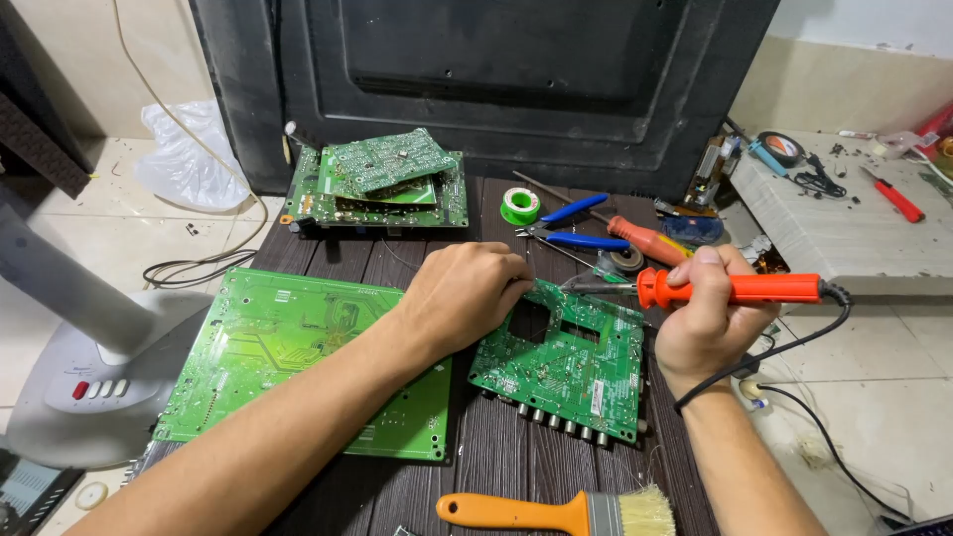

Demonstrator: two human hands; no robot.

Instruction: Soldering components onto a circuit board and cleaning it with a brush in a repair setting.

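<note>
From where I watch, the small green circuit board (pixel 561 359) lies flat on the dark wooden bench (pixel 496 457), directly beneath and between my two hands, and I take it as my landmark. My left hand (pixel 465 294) rests curled over the board's upper left corner, fingers bent down onto its edge; whether they pinch anything there I cannot tell. My right hand (pixel 703 320) sits just off the board's right edge, closed in a full grip around the orange handle of a soldering iron (pixel 735 289), whose metal tip reaches left across the board's top edge towards the left hand's fingertips. The iron's black cord (pixel 794 347) loops down and away to the right of the board. To the left of the board, just beside it, lies one large green circuit board (pixel 288 357), partly under my left forearm. Beyond the board, at the far side of the bench, is one stack of green boards (pixel 382 184); I cannot count its layers for sure. Just above the board I count one green roll of solder (pixel 519 205), one pair of blue-handled pliers (pixel 571 226) and one orange-handled screwdriver (pixel 647 239). Nearer me than the board lies one paintbrush with an orange handle (pixel 556 512). Well off to the right, on a white surface, lies one red screwdriver (pixel 898 199).
</note>
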